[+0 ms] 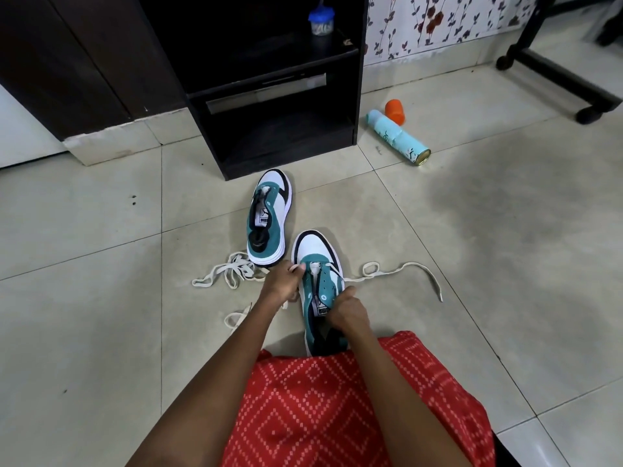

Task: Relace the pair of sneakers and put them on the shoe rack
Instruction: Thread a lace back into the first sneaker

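Two teal, white and black sneakers lie on the tiled floor. The near sneaker [318, 284] sits just in front of my lap, toe pointing away. My left hand [282, 280] pinches a cream lace at its left eyelets. My right hand [344, 310] grips the shoe's right side near the tongue, where the lace [397, 271] trails off to the right. The far sneaker [269, 217] stands unlaced beyond it, with a second loose lace [229, 269] bunched at its heel. The black shoe rack [286, 143] stands behind, its lower shelf bare.
A light blue spray can [399, 138] and an orange cap [395, 111] lie on the floor right of the rack. A blue-lidded jar [321, 21] stands on the rack's upper shelf. A wheeled black stand [556, 72] is at the far right. Red patterned cloth [337, 409] covers my lap.
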